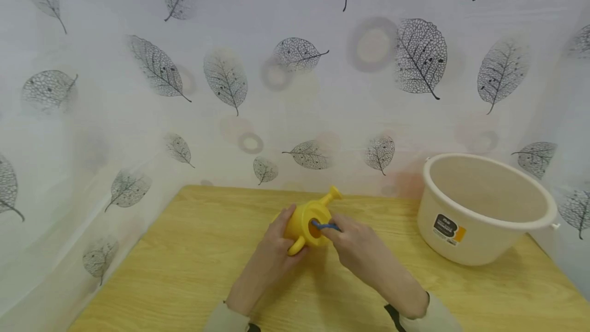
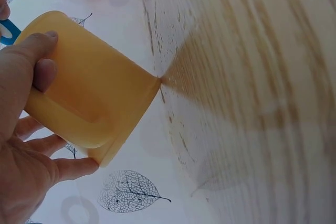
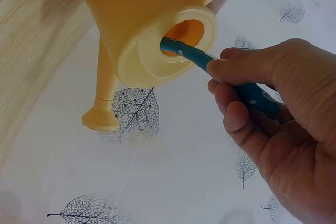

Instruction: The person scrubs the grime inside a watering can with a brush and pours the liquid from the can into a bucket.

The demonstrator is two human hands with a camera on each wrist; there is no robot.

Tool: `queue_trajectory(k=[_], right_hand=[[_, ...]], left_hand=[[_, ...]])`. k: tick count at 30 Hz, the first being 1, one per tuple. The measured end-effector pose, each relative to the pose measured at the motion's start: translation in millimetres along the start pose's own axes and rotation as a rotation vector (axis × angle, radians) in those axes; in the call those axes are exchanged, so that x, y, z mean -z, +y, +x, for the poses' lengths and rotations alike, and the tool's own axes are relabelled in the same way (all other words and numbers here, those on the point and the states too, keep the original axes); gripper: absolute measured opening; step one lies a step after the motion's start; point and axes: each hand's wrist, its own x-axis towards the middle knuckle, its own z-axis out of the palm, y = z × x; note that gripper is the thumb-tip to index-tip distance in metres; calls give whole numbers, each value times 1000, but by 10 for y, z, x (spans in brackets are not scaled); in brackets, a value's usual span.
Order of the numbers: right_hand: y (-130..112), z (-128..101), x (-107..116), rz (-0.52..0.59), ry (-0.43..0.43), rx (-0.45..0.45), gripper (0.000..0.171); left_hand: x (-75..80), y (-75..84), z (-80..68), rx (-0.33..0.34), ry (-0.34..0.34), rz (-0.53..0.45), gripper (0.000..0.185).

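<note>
Right wrist view gives the closest look at the right hand [image 3: 278,129]: its fingers and thumb are curled round a blue handle [image 3: 231,77], whose far end goes into the round top opening of a yellow toy watering can [image 3: 147,30]. The can's spout [image 3: 102,103] points away from that hand, ending in a flared tip. What the handle belongs to is hidden inside the can.

The left wrist view shows what the others do not: the left hand [image 2: 23,129] wraps the can's body [image 2: 89,93] from behind, thumb pressed on the side and fingers under its handle loop, with the can's base edge just touching the wooden table [image 2: 252,77].

In the head view both hands meet at the can, tipped on its side above the table [image 1: 193,265]. Well off to the right hand's side stands a cream plastic basin [image 1: 484,209] bearing a label. A leaf-printed curtain [image 1: 295,65] hangs beyond the hands.
</note>
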Motion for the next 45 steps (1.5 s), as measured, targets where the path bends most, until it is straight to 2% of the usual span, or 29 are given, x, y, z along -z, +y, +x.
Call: queue_trajectory(k=[7, 15, 24, 33, 42, 45], right_hand=[[6, 10, -8, -3, 51, 17, 33], [38, -4, -74, 8, 26, -4, 34], [66, 4, -181, 2, 60, 8, 35], [107, -27, -221, 44, 122, 70, 40], [133, -25, -139, -30, 150, 147, 39], [150, -48, -122, -15, 165, 178, 28]], left_hand=[[6, -2, 10, -9, 11, 7, 36], [-6, -7, -4, -7, 1, 3, 36], [-30, 0, 3, -20, 7, 11, 36], [-3, 1, 8, -1, -3, -24, 29], [27, 1, 23, 36, -23, -54, 31], [32, 0, 18, 52, -26, -70, 31]])
